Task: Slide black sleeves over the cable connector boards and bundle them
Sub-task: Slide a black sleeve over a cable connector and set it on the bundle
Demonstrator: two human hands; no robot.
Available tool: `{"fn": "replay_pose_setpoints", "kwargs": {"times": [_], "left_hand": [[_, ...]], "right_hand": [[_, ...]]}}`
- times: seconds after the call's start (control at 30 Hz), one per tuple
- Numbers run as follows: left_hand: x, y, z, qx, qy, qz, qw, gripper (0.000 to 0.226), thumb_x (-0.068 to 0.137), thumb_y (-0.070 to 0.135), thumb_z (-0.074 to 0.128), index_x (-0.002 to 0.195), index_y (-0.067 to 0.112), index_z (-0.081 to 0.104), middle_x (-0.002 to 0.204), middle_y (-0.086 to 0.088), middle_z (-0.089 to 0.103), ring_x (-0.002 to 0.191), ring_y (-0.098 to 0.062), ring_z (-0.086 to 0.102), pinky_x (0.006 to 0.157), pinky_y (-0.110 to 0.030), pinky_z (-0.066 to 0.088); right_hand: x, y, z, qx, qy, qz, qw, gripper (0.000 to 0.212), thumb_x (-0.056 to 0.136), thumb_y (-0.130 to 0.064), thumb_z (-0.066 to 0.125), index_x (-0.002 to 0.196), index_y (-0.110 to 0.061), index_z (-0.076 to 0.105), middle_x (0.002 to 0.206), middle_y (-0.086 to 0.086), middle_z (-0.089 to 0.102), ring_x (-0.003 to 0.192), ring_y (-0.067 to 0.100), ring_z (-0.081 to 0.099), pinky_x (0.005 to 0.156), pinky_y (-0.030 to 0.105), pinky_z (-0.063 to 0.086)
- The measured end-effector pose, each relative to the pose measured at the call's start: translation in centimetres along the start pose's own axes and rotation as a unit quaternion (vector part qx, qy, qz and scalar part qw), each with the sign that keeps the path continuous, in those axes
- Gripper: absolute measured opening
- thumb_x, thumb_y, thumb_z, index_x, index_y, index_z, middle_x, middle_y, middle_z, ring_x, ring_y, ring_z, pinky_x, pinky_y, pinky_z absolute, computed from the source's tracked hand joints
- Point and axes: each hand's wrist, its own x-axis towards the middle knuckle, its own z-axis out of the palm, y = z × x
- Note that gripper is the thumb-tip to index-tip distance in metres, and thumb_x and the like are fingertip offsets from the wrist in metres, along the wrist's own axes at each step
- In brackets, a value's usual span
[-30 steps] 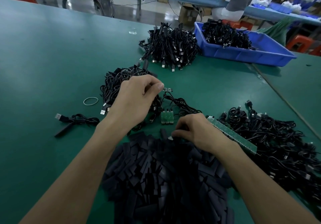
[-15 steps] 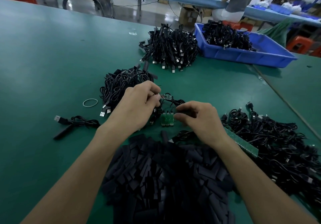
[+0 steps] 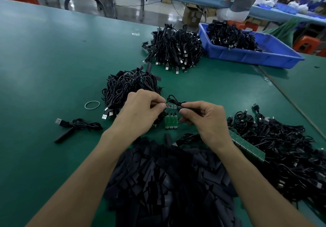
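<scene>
— Where is the board?
— A narrow connector board (image 3: 170,106) is held above the green table (image 3: 53,59) between 2 hands. The left hand (image 3: 141,110) pinches its left end between thumb and forefinger. The right hand (image 3: 202,119) grips what looks like a black sleeve (image 3: 191,109) at the board's cable end, though the dim light leaves the sleeve's edge unclear.
— And around it?
— Just below on the table lies a small green board panel (image 3: 170,122). A heap of loose sleeves (image 3: 167,182) fills the foreground. Tangled cables (image 3: 282,147) spread at right, and bundled cables (image 3: 127,87) sit behind the left hand, with 1 rubber band (image 3: 92,105) beside them.
</scene>
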Motion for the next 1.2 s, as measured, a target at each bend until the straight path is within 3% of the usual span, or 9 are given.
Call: {"fn": "replay_pose_setpoints", "kwargs": {"times": [0.13, 0.23, 0.47, 0.63, 0.8, 1.2], "left_hand": [[0.0, -0.1, 0.1, -0.032, -0.002, 0.011, 0.999, 0.024, 0.096, 0.020, 0.069, 0.119, 0.019, 0.071, 0.077, 0.014, 0.069, 0.064, 0.003, 0.066, 0.055, -0.012, 0.053], [0.0, 0.0, 0.2, -0.053, 0.009, 0.008, 0.999, 0.016, 0.094, 0.018, 0.071, 0.109, 0.017, 0.074, 0.078, 0.012, 0.069, 0.062, 0.001, 0.066, 0.054, -0.014, 0.053], [0.0, 0.0, 0.4, -0.078, 0.018, -0.007, 0.997, 0.003, 0.093, 0.021, 0.072, 0.095, 0.022, 0.074, 0.073, 0.010, 0.071, 0.058, 0.000, 0.067, 0.053, -0.016, 0.054], [-0.2, 0.2, 0.8, -0.094, 0.000, -0.014, 0.995, 0.005, 0.093, 0.021, 0.071, 0.089, 0.022, 0.074, 0.070, 0.003, 0.073, 0.057, -0.012, 0.069, 0.050, -0.026, 0.058], [-0.2, 0.1, 0.7, -0.115, 0.012, -0.021, 0.993, 0.003, 0.092, 0.019, 0.072, 0.090, 0.020, 0.075, 0.070, 0.005, 0.073, 0.057, -0.007, 0.068, 0.048, -0.016, 0.052], [-0.4, 0.3, 1.5, -0.101, 0.015, -0.009, 0.995, 0.002, 0.092, 0.023, 0.072, 0.091, 0.024, 0.074, 0.069, 0.005, 0.073, 0.057, -0.009, 0.069, 0.052, -0.023, 0.058]], "right_hand": [[-0.1, 0.2, 0.2, 0.007, 0.028, -0.005, 1.000, 0.009, 0.081, -0.020, 0.078, 0.088, -0.025, 0.074, 0.072, -0.003, 0.075, 0.066, 0.016, 0.073, 0.060, 0.019, 0.054], [-0.2, 0.1, 0.4, 0.016, 0.051, 0.001, 0.999, 0.013, 0.085, -0.013, 0.077, 0.088, -0.025, 0.073, 0.072, -0.002, 0.076, 0.067, 0.016, 0.074, 0.059, 0.018, 0.054], [-0.4, 0.1, 0.7, 0.044, 0.066, 0.010, 0.997, 0.018, 0.082, -0.014, 0.079, 0.093, -0.027, 0.073, 0.075, -0.001, 0.076, 0.068, 0.018, 0.074, 0.063, 0.019, 0.056], [-0.5, 0.3, 1.0, 0.069, 0.064, 0.011, 0.996, 0.020, 0.080, -0.014, 0.080, 0.094, -0.026, 0.073, 0.073, 0.001, 0.076, 0.068, 0.019, 0.074, 0.064, 0.021, 0.056], [-0.7, 0.5, 0.7, 0.072, 0.084, 0.010, 0.994, 0.016, 0.084, -0.011, 0.077, 0.094, -0.022, 0.073, 0.073, 0.000, 0.076, 0.067, 0.016, 0.074, 0.062, 0.018, 0.054], [-0.8, 0.5, 0.3, 0.083, 0.090, 0.007, 0.992, 0.014, 0.083, -0.009, 0.078, 0.094, -0.017, 0.074, 0.073, 0.001, 0.076, 0.065, 0.015, 0.073, 0.058, 0.017, 0.053]]}}
